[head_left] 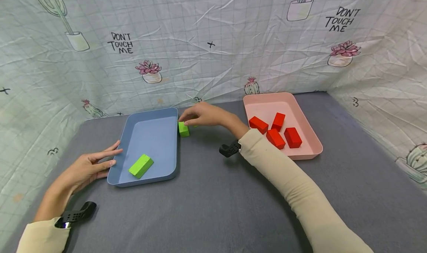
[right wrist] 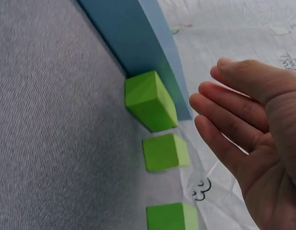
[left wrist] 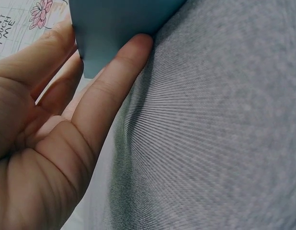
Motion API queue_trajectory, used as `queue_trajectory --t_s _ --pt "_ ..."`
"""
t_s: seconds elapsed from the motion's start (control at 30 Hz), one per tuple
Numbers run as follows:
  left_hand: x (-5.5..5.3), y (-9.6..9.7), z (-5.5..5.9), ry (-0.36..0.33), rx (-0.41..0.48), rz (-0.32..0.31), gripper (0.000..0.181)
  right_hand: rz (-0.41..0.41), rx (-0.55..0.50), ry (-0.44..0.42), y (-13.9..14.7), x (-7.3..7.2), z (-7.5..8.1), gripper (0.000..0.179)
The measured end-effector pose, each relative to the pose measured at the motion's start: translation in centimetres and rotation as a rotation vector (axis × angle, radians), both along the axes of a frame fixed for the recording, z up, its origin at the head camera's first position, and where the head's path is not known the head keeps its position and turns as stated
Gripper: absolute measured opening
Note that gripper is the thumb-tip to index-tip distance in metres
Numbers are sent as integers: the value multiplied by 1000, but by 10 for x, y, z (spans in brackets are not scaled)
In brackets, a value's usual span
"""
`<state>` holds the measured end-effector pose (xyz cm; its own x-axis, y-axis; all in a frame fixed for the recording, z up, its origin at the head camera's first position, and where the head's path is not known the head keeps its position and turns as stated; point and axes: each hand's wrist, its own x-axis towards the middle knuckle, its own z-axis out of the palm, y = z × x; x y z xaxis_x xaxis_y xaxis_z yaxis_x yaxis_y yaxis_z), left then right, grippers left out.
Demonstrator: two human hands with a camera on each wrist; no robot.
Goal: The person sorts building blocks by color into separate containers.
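Observation:
At the left outer side of a blue tray (head_left: 151,134), my left hand (head_left: 87,168) touches the wall with extended fingers. The left wrist view shows the thumb (left wrist: 114,81) resting against that wall, low by the cloth. One green block (head_left: 141,166) lies inside the tray near its front. Beyond the tray's right wall, my right hand (head_left: 208,114) hovers over more green blocks, its fingers slightly bent and holding nothing. In the right wrist view, one green block (right wrist: 150,101) stands against the tray, with a second green block (right wrist: 165,152) and a third green block (right wrist: 171,217) beside it.
A pink tray (head_left: 308,149) with several red blocks (head_left: 293,137) stands to the right, partly behind my right forearm. Grey cloth (head_left: 207,201) covers the table. A printed white sheet (head_left: 200,60) hangs along the back and sides.

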<state>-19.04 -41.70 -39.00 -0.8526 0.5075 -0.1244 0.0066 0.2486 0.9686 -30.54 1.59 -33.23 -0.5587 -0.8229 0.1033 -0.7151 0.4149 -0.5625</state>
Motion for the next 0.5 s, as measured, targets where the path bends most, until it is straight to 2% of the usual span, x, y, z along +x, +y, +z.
queue_trajectory --t_s 0.2,0.5 --pt "-1 1 1 -10 -12 5 50 -48 16 3 3 -8 -7 32" --pt "-1 0 3 -9 -44 10 51 -66 44 -15 2 -17 -12 34"
